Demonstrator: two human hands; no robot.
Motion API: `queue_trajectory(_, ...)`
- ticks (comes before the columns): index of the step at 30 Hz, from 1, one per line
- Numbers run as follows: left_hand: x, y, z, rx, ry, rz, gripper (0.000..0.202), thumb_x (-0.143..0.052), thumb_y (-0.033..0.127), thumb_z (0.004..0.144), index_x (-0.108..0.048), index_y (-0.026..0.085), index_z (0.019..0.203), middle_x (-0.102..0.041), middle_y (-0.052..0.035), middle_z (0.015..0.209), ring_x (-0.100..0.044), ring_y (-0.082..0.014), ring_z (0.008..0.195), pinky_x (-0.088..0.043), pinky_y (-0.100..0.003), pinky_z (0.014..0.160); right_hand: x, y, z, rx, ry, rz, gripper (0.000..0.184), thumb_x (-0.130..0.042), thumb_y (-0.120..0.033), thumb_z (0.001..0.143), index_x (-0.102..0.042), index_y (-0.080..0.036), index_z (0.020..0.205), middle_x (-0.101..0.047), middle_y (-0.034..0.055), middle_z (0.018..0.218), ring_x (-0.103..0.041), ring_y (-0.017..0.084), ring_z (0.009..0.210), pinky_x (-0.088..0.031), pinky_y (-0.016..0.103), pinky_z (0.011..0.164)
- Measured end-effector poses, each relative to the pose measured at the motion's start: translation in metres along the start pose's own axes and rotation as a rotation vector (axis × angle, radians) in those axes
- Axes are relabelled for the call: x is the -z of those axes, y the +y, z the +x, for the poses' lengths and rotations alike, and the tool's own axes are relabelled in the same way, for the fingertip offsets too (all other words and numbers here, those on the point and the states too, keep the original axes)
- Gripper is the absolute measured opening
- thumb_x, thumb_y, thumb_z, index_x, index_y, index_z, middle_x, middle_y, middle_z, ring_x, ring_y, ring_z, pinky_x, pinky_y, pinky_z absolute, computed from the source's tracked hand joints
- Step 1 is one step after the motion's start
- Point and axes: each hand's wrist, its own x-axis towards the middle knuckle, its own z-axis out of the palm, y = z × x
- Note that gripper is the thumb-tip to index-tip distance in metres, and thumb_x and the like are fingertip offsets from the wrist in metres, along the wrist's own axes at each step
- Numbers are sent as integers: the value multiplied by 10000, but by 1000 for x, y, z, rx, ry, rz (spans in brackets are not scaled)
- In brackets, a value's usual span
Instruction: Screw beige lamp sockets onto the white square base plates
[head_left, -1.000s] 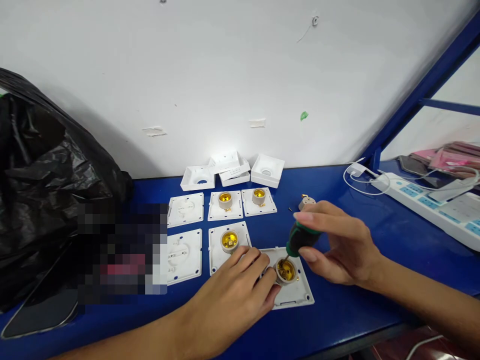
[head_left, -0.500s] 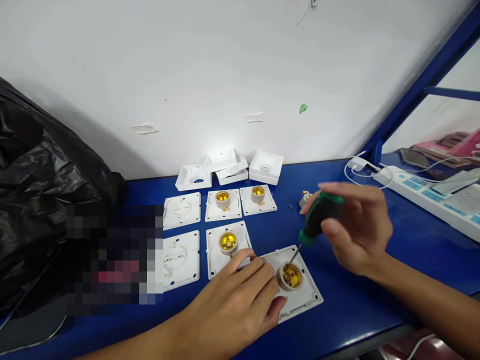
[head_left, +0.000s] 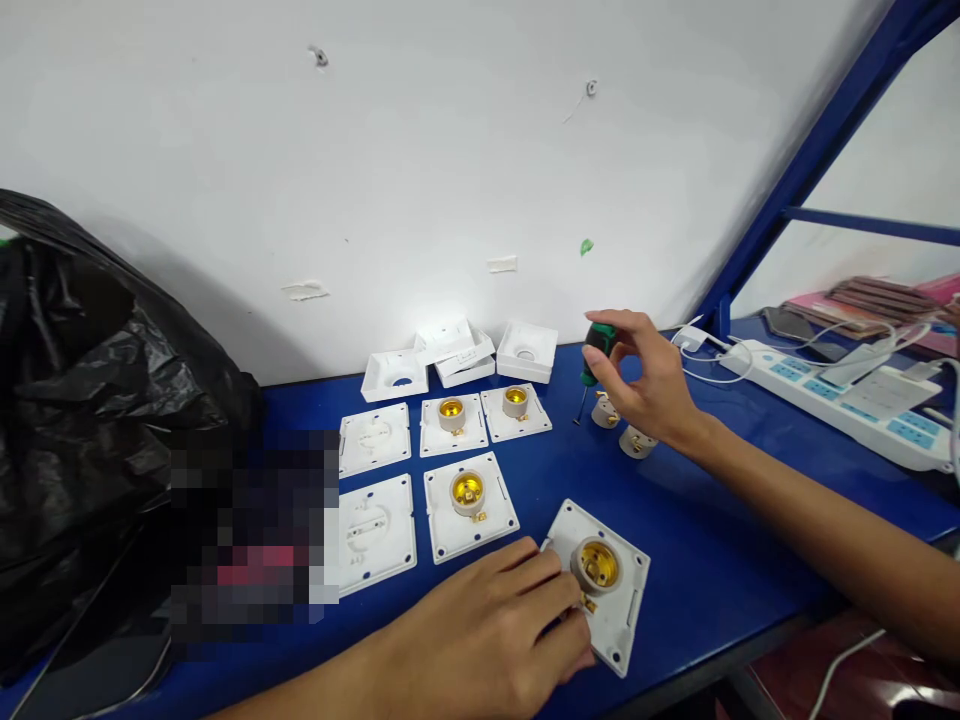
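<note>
My left hand (head_left: 510,620) rests over the left edge of a square white plate (head_left: 628,600), fingers curled on it. On that plate sits a round lamp socket (head_left: 598,566) with a brass-coloured inside. A screwdriver (head_left: 600,345) with a green and black handle is held upright in my right hand (head_left: 649,375). Its tip points down at a small screw (head_left: 577,422) on the table; whether the two touch I cannot tell. Just right of the shaft lie two loose lamp sockets, a farther one (head_left: 604,412) and a nearer one (head_left: 636,443), partly beneath my right hand.
Several plates lie to the left, some with sockets (head_left: 468,492), others bare (head_left: 375,530). White square covers (head_left: 527,350) stack against the wall. A power strip (head_left: 840,400) with cables lies at the right. A black plastic bag (head_left: 112,370) fills the left side.
My right hand has lifted the screwdriver out of the socket and carried it back to the small screw. The plate under my left hand has turned. Two loose sockets are now visible.
</note>
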Motion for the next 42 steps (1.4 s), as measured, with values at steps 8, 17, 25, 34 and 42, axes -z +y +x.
queue_trajectory(8, -2, 0, -5, -27, -28, -41, 162, -637, 119, 1077, -689, 133, 924, -676, -26, 858, -623, -177, 783, -565, -308, 790, -10, 6, -3, -45, 6, -4, 275, -648, -328, 1029, -635, -246, 1291, -652, -4, 908, -562, 131, 582, -539, 319, 603)
queue_trajectory(17, 10, -6, -1, -121, -63, -163, 146, -578, 100, 1103, -704, 96, 1031, -717, -47, 934, -673, -176, 857, -592, -291, 810, -2, 18, -11, -147, 85, 88, 315, -707, -349, 1004, -641, -270, 1302, -633, 3, 939, -661, 170, 711, -586, 339, 644)
queue_trajectory(25, 8, -1, 2, 118, 6, -104, 449, -729, 269, 1061, -559, 132, 1453, -668, -162, 1438, -669, -280, 1311, -581, -404, 1121, 18, -17, -1, -118, 328, 321, 251, -703, -227, 1020, -714, -268, 1267, -566, 12, 886, -573, 109, 621, -493, 242, 508)
queue_trajectory(34, 5, 1, 1, 287, -80, -126, 755, -882, 378, 925, -443, 96, 1471, -726, -161, 1339, -741, -306, 1129, -648, -442, 984, 21, -52, -12, 38, 491, 299, 367, -772, -422, 952, -740, -247, 1274, -573, -1, 918, -618, 100, 521, -516, 273, 417)
queue_trajectory(42, 5, 4, -2, 356, -16, -98, 551, -879, 416, 911, -558, 122, 1248, -727, -116, 1175, -717, -318, 1043, -638, -449, 876, 9, -65, -26, 153, 418, 293, 388, -775, -337, 938, -743, -247, 1315, -651, 23, 903, -628, 152, 555, -511, 346, 410)
